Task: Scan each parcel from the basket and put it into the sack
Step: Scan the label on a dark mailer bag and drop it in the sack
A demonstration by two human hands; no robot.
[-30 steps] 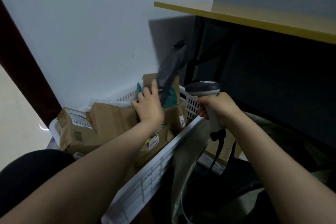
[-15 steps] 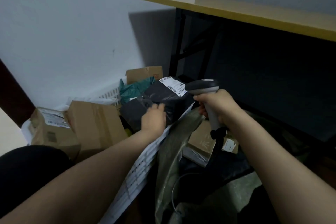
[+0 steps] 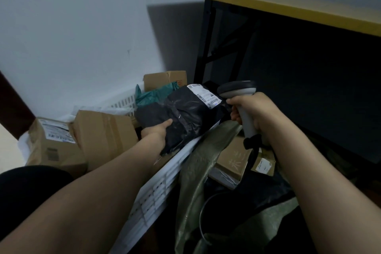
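My left hand [image 3: 156, 132] grips the near edge of a black plastic parcel [image 3: 185, 117], thumb on top, and holds it over the right rim of the white basket [image 3: 160, 187]. The parcel's white label [image 3: 204, 96] faces up at its far end. My right hand [image 3: 253, 111] grips the handle of a grey barcode scanner [image 3: 237, 88], whose head sits just right of the label. The olive sack [image 3: 198, 173] gapes open below the scanner, with brown boxes [image 3: 235, 159] inside it.
The basket holds several cardboard boxes [image 3: 103, 136] and a teal bag [image 3: 154, 95]. A yellow-topped table [image 3: 288, 4] with black legs stands behind the sack. The scanner's cable [image 3: 206, 208] loops down into the sack. A white wall is behind the basket.
The black parcel came out of the basket and was laid flat with its label up. It now sits slightly closer to the scanner head; my right hand stayed nearly still.
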